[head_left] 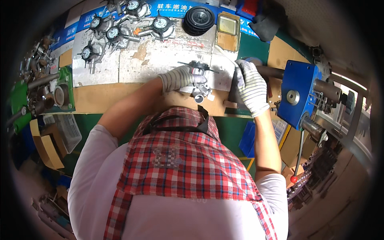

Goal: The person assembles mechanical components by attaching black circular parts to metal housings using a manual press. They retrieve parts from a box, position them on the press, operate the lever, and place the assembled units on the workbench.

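Note:
My left hand [176, 79], in a striped knit glove, is closed round a metal pump housing [200, 89]. This casting stands near the bench's front edge, with a round pipe opening toward me and a dark part with thin arms on top. Further right, my right hand [253, 89], also gloved, is raised with its fingers closed on a thin pale stick [226, 55]. The stick slants away to the left, its far end close to a shallow rectangular tin [228, 46] with something yellowish inside.
Several similar pump housings [162, 29] stand at the back left. A stack of black discs [199, 21] sits beside the tin. A blue press [300, 90] with a red-knobbed lever is at the right, a green machine [66, 90] at the left. Cardboard [120, 96] lines the bench front.

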Demonstrator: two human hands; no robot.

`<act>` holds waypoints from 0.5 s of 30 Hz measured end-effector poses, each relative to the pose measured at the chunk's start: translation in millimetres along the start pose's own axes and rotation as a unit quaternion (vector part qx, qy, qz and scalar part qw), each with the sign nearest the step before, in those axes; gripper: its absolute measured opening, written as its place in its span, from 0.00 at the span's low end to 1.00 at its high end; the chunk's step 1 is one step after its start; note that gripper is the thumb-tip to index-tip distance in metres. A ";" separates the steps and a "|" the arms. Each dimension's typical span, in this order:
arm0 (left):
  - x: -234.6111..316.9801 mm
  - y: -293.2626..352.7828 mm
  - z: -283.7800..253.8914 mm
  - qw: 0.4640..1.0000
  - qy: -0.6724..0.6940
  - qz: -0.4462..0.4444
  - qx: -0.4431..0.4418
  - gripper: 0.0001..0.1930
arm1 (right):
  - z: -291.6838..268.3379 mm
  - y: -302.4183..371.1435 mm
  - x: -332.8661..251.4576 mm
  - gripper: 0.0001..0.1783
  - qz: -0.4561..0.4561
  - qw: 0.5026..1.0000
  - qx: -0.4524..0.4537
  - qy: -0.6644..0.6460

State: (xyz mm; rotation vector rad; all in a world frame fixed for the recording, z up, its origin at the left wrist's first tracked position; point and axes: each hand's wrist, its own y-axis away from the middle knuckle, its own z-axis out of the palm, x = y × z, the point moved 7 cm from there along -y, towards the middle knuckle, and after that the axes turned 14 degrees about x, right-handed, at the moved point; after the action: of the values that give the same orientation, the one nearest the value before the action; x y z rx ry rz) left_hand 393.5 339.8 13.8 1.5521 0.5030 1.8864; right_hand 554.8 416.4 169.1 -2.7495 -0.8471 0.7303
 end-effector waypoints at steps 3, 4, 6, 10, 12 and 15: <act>2.8 16.6 2.8 0.999 0.039 -0.013 -0.025 0.11 | -8.1 1.3 -15.6 0.13 -0.042 0.999 -0.025 0.021; 6.6 19.3 2.5 1.000 0.008 0.010 -0.019 0.11 | -6.9 3.2 -17.3 0.13 -0.050 0.998 -0.040 0.024; 13.8 24.2 2.9 0.997 -0.052 0.056 -0.009 0.10 | -3.3 6.6 -19.2 0.14 -0.066 0.995 -0.073 0.029; 34.3 37.9 7.4 0.977 -0.194 0.086 0.015 0.11 | 14.2 10.3 -16.4 0.16 -0.039 0.980 -0.186 0.058; 47.3 47.3 5.6 0.956 -0.272 0.102 0.044 0.14 | 20.1 9.2 -11.4 0.15 -0.048 0.978 -0.190 0.070; 37.9 44.3 -0.3 0.975 -0.196 0.089 0.060 0.14 | 21.9 -0.4 -10.2 0.15 -0.066 0.982 -0.147 0.099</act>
State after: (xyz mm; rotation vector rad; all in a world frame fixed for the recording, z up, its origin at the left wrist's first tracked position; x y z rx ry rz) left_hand 379.2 333.5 70.0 2.0485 0.3133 1.6365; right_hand 536.3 411.4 154.3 -2.9151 -1.1595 0.3218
